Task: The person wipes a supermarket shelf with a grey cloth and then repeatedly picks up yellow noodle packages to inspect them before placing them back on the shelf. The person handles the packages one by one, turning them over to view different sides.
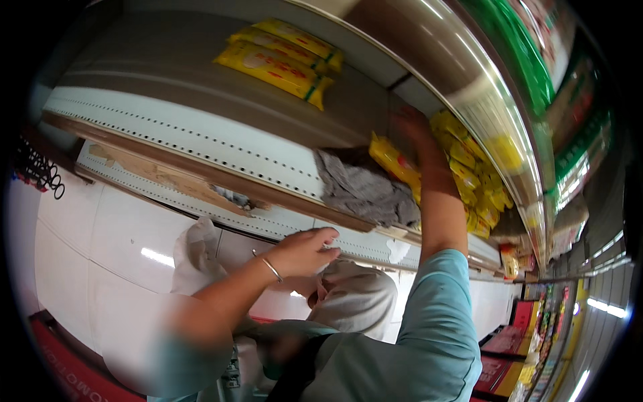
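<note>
My right hand [413, 125] reaches deep onto the metal shelf, beside yellow plastic packets [467, 166] piled at the right; it is dim and blurred, so whether it grips anything is unclear. Close to that forearm, a yellow packet [394, 161] lies against a crumpled grey cloth [369, 186] at the shelf's front edge. Farther left on the shelf, several yellow packets [281, 65] lie overlapping. My left hand [309, 248], with a bracelet at the wrist, hangs in front of the lower shelf above my knee, fingers apart and holding nothing.
An upper shelf edge [482, 65] curves above the right arm, with green-edged bags [532, 65] on it. Below is a perforated lower shelf [281, 221] with torn cardboard [166, 173]. Black hooks [50, 173] hang at far left. Red display boxes [507, 341] stand along the aisle.
</note>
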The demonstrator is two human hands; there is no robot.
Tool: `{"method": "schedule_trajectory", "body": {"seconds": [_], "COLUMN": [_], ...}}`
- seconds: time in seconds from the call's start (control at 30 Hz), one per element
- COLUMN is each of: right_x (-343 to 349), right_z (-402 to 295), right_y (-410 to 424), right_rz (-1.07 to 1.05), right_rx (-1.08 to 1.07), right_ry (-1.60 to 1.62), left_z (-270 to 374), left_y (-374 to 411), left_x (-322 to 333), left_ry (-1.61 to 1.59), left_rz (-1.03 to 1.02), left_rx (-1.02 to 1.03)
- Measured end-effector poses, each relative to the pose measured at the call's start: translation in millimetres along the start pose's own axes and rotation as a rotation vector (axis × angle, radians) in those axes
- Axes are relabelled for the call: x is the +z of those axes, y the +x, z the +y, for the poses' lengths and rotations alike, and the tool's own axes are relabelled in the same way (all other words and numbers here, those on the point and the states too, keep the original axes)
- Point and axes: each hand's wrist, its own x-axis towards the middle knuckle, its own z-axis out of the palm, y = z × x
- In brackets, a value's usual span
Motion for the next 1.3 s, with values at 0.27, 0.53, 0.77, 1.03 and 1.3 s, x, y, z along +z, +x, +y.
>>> {"method": "schedule_trajectory", "body": {"seconds": [0.27, 0.53, 0.77, 1.03, 1.3], "right_x": [-79, -51, -112, -152, -74], "right_z": [88, 104, 91, -60, -149], "right_y": [-147, -151, -204, -386, -428], "right_rz": [0.049, 0.297, 0.853, 1.097, 0.449], "right_rx": [0.139, 0.197, 0.221, -0.08, -0.277], "right_ry": [-0.192, -0.345, 0.177, 0.898, 1.323], "left_z": [-6, -32, -33, -16, 13], "left_y": [22, 48, 56, 46, 9], "left_x": [27, 38, 37, 52, 75], "left_ry": [0.029, 0.041, -0.052, -0.35, -1.614], "left_rz": [-0.18, -0.219, -0.225, -0.449, -0.339], "left_rx": [-0.003, -0.089, -0.167, -0.118, -0.138]}}
